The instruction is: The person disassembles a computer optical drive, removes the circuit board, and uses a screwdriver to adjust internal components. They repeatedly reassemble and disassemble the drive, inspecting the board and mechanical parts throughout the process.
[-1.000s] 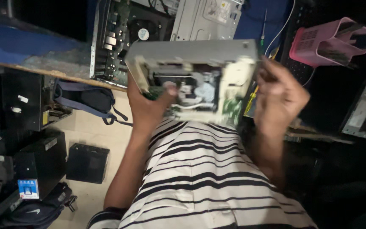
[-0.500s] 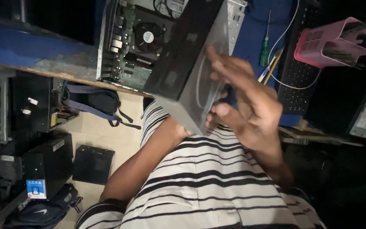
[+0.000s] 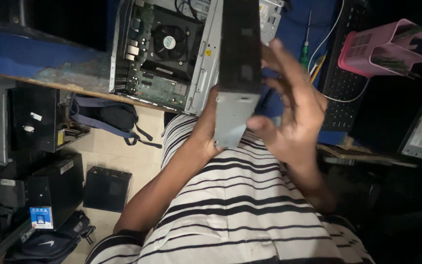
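- Drive box (image 3: 236, 83): a long flat metal unit, dark upper part and grey lower end, held edge-on above the striped shirt (image 3: 235, 215), at 12 o'clock from the person's chest. Its top runs out of frame; the far faces are not visible.
- Left hand (image 3: 206, 129): at 9 o'clock of the box's lower end, wrapped around its left edge. Only the thumb side and wrist show; the fingers are hidden behind the box, so how tightly they close cannot be told.
- Right hand (image 3: 289, 117): at 3 o'clock of the box, spread open, fingers extended. The thumb tip touches the grey lower end; whether the other fingers touch the box is hard to make out.
- Open computer case (image 3: 164, 54): lying on the blue surface (image 3: 30, 54) at 10 o'clock of the box, fan and green circuit board exposed. Its right part is covered by the box and its top is cut off.
- Screwdriver (image 3: 306, 46): green handle, at 2 o'clock, partly behind the right hand's fingers.
- Keyboard (image 3: 340, 88): black, at 3 o'clock, largely in shadow.
- Pink basket (image 3: 367, 49): at 2 o'clock; contents dim.
- Floor at 8 o'clock: a backpack (image 3: 106, 117), dark boxes (image 3: 106, 188), details unclear.
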